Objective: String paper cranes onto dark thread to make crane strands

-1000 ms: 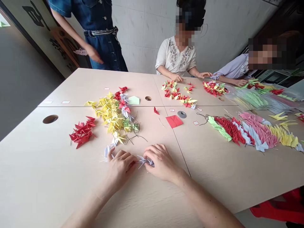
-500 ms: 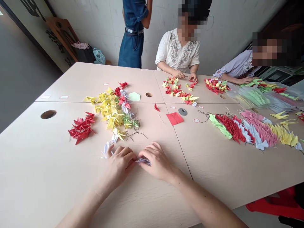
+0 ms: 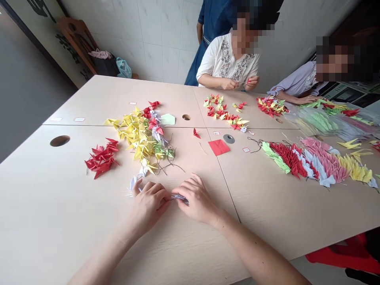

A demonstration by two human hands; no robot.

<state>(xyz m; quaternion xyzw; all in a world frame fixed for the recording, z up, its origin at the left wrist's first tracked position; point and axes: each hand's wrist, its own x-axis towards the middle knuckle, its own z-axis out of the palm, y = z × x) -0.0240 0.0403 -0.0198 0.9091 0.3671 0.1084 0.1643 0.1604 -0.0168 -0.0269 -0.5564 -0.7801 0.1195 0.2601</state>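
Low on the pale surface (image 3: 50,206), a lilac paper crane (image 3: 179,198) is lying crosswise — long axis left to right — with the left hand (image 3: 148,202) and right hand (image 3: 197,200) clenching either end.

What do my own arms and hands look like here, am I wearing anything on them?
Your left forearm and right forearm are bare, with no sleeve in view. Your left hand and right hand are bare too: no gloves, and no watch, bracelet or ring shows on either.
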